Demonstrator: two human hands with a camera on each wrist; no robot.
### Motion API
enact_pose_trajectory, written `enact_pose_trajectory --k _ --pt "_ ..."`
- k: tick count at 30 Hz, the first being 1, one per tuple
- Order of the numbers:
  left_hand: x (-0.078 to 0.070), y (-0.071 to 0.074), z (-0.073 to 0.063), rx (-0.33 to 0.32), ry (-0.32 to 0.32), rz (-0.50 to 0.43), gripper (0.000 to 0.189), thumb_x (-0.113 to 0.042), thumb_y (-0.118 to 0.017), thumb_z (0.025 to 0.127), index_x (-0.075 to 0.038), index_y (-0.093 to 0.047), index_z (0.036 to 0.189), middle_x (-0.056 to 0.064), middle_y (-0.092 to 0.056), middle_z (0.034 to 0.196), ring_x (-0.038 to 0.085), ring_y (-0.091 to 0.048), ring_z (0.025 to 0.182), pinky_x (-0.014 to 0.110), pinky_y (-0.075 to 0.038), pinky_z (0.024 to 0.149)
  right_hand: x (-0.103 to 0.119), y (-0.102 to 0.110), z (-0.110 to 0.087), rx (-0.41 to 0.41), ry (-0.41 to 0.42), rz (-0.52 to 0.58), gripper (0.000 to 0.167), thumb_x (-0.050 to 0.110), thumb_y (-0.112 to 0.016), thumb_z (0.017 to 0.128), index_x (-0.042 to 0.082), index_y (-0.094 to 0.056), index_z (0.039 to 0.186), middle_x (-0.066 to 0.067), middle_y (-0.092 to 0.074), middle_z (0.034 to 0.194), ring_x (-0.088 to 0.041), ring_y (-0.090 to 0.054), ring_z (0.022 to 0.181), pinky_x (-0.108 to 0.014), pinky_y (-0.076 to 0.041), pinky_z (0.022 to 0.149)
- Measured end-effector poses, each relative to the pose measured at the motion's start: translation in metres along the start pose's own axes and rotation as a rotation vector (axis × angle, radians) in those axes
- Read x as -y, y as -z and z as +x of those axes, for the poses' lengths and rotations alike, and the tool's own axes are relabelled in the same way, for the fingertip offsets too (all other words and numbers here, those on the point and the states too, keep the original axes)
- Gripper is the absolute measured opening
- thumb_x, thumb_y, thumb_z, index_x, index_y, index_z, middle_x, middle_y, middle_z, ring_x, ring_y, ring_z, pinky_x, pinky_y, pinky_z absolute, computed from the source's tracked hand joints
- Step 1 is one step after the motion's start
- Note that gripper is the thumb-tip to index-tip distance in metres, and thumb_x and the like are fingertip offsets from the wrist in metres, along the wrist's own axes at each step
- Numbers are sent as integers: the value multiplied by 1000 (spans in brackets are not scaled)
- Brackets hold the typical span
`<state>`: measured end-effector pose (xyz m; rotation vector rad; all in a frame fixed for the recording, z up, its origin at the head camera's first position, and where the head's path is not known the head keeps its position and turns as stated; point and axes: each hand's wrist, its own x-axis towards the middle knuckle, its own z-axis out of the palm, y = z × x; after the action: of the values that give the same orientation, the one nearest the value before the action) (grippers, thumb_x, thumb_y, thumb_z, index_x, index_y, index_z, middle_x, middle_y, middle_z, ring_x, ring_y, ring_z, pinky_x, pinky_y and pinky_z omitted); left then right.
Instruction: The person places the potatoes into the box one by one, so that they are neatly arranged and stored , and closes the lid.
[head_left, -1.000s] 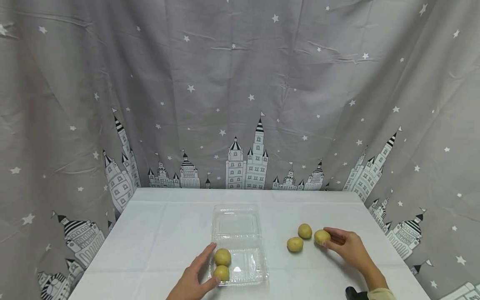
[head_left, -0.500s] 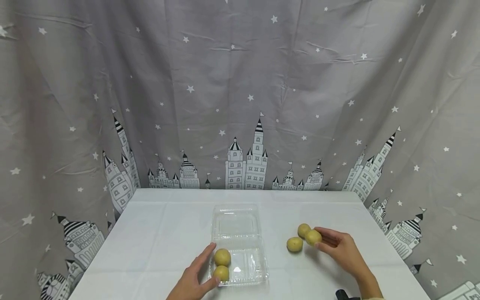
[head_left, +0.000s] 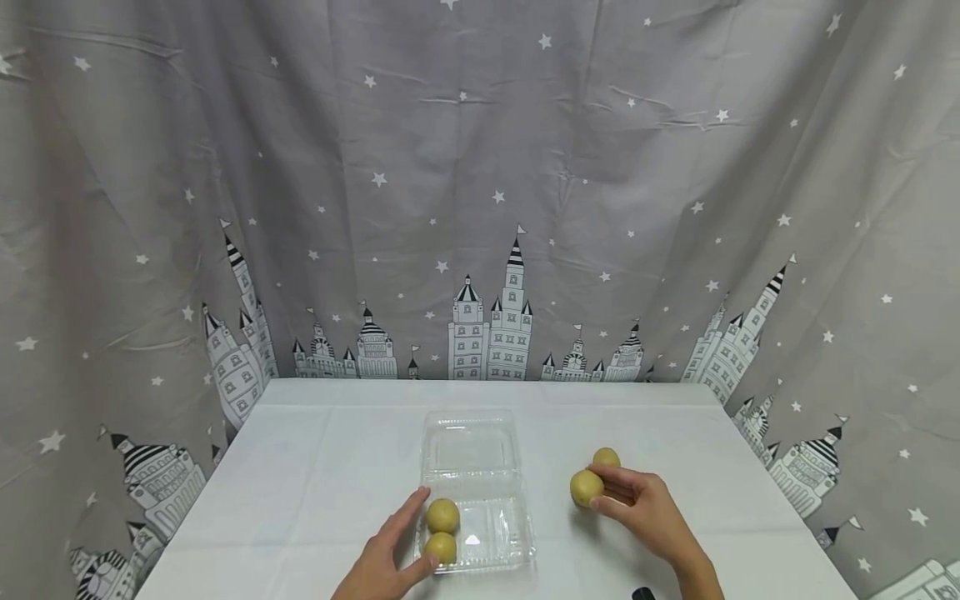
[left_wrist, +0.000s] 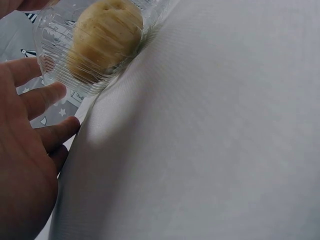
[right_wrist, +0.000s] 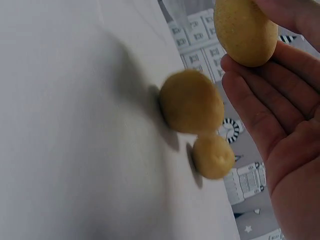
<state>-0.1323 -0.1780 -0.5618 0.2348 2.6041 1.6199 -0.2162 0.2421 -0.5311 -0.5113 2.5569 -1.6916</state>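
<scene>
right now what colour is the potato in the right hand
Yellow-brown potato, clearest in the right wrist view.

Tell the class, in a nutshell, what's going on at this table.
A person's right hand holds one potato above the table. The left hand is at the left edge of an open, clear container with two potatoes inside. Two other potatoes lie on the table, right of the container.
</scene>
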Motion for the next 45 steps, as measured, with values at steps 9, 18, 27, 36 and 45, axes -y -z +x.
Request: enact_pose_trajectory --k 9,18,27,36,45 --pt "1 -1 0 -29 0 7 93 -43 -85 92 -15 -42 169 19 -38 175 56 -31 161 82 -20 127 11 -29 5 84 99 43 48 16 -87 95 -1 -73 138 -20 -76 135 -10 -77 118 -25 -63 102" --pt "4 -2 1 -27 -8 21 91 -44 -83 94 -16 -41 170 19 -38 176 56 -31 161 83 -20 127 28 -53 13 135 125 67 47 17 -86 95 1 -73 138 -18 -77 135 -14 -77 119 -28 -62 105" --pt "2 -1 1 -16 -12 9 92 -42 -84 93 -15 -41 170 20 -37 176 56 -30 161 82 -20 128 36 -78 21 214 166 59 44 20 -86 95 8 -76 137 -11 -79 134 -20 -78 121 -33 -63 106" --pt "2 -1 1 -18 4 10 93 -42 -85 92 -16 -42 170 19 -38 176 55 -32 161 80 -26 127 49 -91 29 261 161 -11 44 23 -87 95 12 -77 137 -3 -79 134 -16 -77 121 -24 -61 105" --pt "3 -1 1 -16 -7 6 92 -41 -85 92 -16 -42 170 18 -39 176 55 -31 162 81 -21 128 53 -103 34 306 197 -58 46 20 -88 93 5 -76 136 -3 -80 132 -11 -77 118 -27 -62 105"
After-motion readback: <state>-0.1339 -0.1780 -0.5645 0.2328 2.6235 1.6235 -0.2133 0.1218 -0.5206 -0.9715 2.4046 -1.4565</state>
